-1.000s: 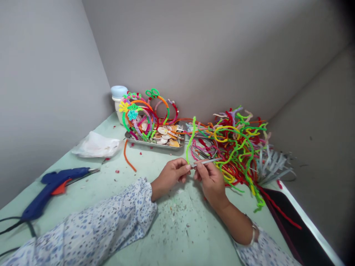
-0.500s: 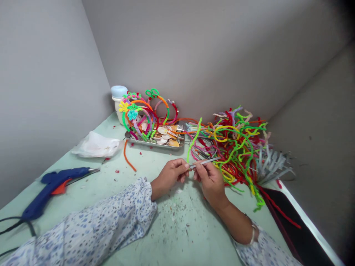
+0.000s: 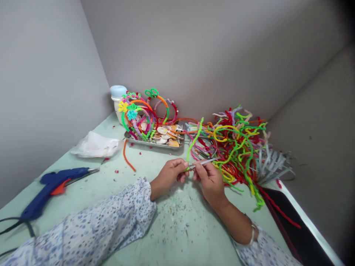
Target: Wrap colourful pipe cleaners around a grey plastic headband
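Observation:
In the middle of the head view, my left hand [image 3: 171,174] pinches a bright green pipe cleaner [image 3: 195,140] against the left end of a thin grey strip [image 3: 208,161]. The pipe cleaner stands up from my fingertips, and its lower end lies across the strip; whether it goes all the way round is hidden. Close beside it, my right hand [image 3: 213,184] is closed on the same strip, thumb on top. The strip's free end points right, past my right fingers. Both hands are just above the table.
A metal tray [image 3: 169,146] of shells stands behind, with colourful headbands [image 3: 151,111] on it. Right lies a tangled pipe cleaner heap [image 3: 235,147] beside grey strips [image 3: 273,166]. Left are a blue glue gun [image 3: 52,188], a plastic bag [image 3: 95,145] and a lidded bottle [image 3: 118,101].
The green pipe cleaner's top has tipped slightly right, and more green shows at its lower end by my left thumb. Both hands stay almost in place.

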A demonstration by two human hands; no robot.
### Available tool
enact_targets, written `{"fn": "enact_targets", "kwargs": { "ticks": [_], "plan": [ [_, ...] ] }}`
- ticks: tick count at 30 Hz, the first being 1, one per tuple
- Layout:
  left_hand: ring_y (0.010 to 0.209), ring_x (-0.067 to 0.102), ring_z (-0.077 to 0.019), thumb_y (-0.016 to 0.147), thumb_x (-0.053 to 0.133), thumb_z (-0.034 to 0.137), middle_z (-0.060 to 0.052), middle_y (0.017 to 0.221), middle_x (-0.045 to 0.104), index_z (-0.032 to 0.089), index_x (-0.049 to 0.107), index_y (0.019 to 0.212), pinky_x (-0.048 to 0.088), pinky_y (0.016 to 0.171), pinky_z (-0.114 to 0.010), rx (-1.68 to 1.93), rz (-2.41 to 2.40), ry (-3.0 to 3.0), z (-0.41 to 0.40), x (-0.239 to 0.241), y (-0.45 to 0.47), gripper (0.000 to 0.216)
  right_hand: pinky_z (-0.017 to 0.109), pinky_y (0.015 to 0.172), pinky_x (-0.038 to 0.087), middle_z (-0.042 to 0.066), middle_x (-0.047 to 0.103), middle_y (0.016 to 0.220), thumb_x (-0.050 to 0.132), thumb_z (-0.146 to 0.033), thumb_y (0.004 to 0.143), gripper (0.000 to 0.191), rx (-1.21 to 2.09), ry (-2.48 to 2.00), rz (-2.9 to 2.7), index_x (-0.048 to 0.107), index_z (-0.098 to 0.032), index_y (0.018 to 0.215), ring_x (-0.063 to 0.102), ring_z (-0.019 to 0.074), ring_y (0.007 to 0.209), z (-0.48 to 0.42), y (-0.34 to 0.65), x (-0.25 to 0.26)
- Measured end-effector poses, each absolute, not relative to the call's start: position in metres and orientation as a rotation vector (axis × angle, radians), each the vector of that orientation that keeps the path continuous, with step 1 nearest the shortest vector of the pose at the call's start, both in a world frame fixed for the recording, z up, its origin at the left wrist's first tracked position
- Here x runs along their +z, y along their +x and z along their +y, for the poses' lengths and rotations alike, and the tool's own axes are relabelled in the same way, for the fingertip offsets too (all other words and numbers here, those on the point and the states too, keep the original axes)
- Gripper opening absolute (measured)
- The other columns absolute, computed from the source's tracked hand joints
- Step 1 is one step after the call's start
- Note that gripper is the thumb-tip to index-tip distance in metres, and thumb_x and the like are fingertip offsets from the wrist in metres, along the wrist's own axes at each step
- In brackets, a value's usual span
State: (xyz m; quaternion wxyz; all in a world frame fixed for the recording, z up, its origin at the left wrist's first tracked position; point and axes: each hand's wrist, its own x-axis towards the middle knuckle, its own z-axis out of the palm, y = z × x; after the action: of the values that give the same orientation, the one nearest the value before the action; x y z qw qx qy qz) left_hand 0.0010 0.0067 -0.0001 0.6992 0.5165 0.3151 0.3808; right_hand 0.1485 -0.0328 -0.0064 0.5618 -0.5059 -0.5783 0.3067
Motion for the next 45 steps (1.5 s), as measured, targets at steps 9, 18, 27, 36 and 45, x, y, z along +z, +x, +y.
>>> {"fn": "enact_targets", "kwargs": {
  "ticks": [9,18,27,36,45],
  "plan": [
    [0.041,0.042,-0.0048,0.077,0.060,0.042,0.002,0.058,0.054,0.015,0.050,0.066,0.029,0.044,-0.020,0.820,0.721,1.156,0.007,0.001,0.001,0.032,0.024,0.052,0.039,-0.003,0.055,0.057,0.050,-0.038,0.090,0.024,0.750,-1.158,-1.399,0.058,-0.020,0.077,0.048,0.0126,0.052,-0.035,0.147,-0.004],
    [0.041,0.040,-0.0047,0.078,0.060,0.042,0.002,0.057,0.053,0.015,0.050,0.065,0.027,0.044,-0.020,0.809,0.728,1.176,0.006,0.003,0.000,0.032,0.025,0.053,0.039,-0.003,0.056,0.058,0.050,-0.036,0.090,0.022,0.744,-1.158,-1.418,0.057,-0.020,0.078,0.048,0.0124,0.053,-0.035,0.148,-0.004],
    [0.042,0.045,-0.0063,0.081,0.058,0.040,0.004,0.055,0.052,0.015,0.056,0.086,0.032,0.045,-0.019,0.882,0.731,1.178,0.005,0.000,0.002,0.026,0.025,0.054,0.040,-0.003,0.056,0.057,0.052,-0.043,0.088,0.026,0.684,-1.243,-1.278,0.056,-0.020,0.075,0.049,0.0132,0.053,-0.032,0.148,-0.007],
    [0.045,0.044,-0.0019,0.074,0.067,0.034,0.005,0.072,0.051,0.018,0.049,0.088,0.035,0.044,-0.016,0.978,0.781,1.263,-0.002,0.008,0.005,0.028,0.025,0.052,0.039,-0.003,0.057,0.057,0.052,-0.045,0.087,0.028,0.694,-1.256,-1.247,0.056,-0.020,0.075,0.050,0.0130,0.052,-0.031,0.148,-0.007],
    [0.044,0.044,-0.0043,0.073,0.069,0.033,0.006,0.062,0.052,0.016,0.056,0.085,0.035,0.043,-0.017,1.029,0.909,1.351,-0.002,0.005,0.006,0.024,0.025,0.052,0.039,-0.003,0.056,0.056,0.052,-0.044,0.088,0.028,0.701,-1.256,-1.252,0.056,-0.020,0.074,0.049,0.0126,0.052,-0.030,0.148,-0.008]
  ]
}}
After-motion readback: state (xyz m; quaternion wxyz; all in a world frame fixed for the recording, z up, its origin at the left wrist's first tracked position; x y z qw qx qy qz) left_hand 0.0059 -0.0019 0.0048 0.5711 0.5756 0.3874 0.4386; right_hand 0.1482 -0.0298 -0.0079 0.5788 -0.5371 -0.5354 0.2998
